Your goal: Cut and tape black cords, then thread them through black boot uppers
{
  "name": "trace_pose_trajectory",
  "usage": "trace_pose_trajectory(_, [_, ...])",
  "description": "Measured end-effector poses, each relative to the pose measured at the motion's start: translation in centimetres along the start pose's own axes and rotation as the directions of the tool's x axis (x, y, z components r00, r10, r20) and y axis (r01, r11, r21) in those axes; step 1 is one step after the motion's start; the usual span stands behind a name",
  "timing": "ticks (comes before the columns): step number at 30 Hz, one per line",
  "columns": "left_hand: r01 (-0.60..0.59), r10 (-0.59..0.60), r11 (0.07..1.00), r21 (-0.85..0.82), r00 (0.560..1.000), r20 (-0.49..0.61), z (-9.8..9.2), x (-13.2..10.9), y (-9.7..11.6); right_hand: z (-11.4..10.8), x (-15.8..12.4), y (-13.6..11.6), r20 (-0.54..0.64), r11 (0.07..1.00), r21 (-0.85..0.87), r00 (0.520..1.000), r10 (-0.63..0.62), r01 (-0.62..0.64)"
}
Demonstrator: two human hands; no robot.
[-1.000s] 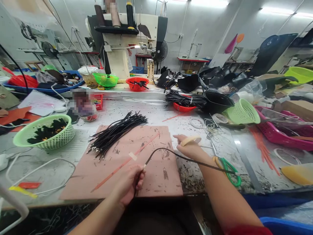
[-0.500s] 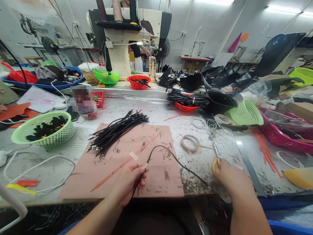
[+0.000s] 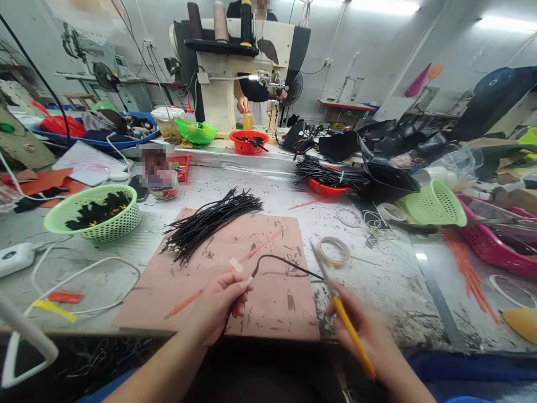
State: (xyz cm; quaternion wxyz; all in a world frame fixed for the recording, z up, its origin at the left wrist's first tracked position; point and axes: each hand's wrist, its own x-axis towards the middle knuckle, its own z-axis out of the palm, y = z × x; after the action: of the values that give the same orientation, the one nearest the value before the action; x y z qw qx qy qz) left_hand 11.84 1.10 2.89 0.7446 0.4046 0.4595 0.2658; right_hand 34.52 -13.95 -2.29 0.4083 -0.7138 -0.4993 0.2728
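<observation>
My left hand [image 3: 224,299] pinches a thin black cord [image 3: 279,257] close to a small whitish piece on it. From those fingers the cord arches to the right, passing toward my right hand [image 3: 361,327]. That hand is closed on yellow-handled scissors [image 3: 350,336], whose blades point up and away, beside a roll of tape [image 3: 333,250]. Whether the cord touches the scissors or my right fingers, I cannot tell. Under my left hand lies a pinkish board [image 3: 272,313]. A bundle of black braided cords [image 3: 213,224] rests on its far edge, near an orange ruler-like strip [image 3: 184,304].
At left stands a light green basket [image 3: 94,228] of black pieces, with a white cable [image 3: 104,260] in front. Another bundle of black cords [image 3: 327,172] lies over a red bowl [image 3: 327,188]. Behind the sewing machine [image 3: 216,84], another person's hand [image 3: 242,104] touches a bottle.
My right hand has moved left with the scissors, toward the board and the cord. My left hand keeps its pinch. The view has shifted slightly. The person behind now has a hand at the bottle.
</observation>
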Motion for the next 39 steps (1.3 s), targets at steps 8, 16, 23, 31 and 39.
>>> trace_pose_trajectory(8, [-0.052,0.049,0.997,0.063,0.998,0.039,-0.5,-0.6,1.0,2.7,0.1,-6.2,0.491,0.977,0.151,0.847,-0.207,0.151])
trace_pose_trajectory(16, [-0.03,0.025,0.991,0.13,0.999,0.046,-0.7,-0.8,1.1,3.9,0.3,-6.2,0.412,0.973,0.1,0.882,-0.231,0.208])
trace_pose_trajectory(23, [-0.043,0.036,0.993,0.112,0.997,0.063,-0.9,-0.7,1.0,4.1,0.5,-6.6,0.387,0.972,0.108,0.892,-0.234,0.208])
trace_pose_trajectory(31, [-0.01,0.01,0.996,0.083,1.0,0.003,-2.3,-0.2,0.0,5.9,0.7,-5.7,0.433,0.96,0.193,0.86,-0.269,0.203])
trace_pose_trajectory(39, [0.018,-0.013,0.999,0.041,0.994,-0.109,-5.2,-0.8,-0.5,4.7,4.7,-6.2,0.209,0.898,-0.389,0.969,-0.131,0.206])
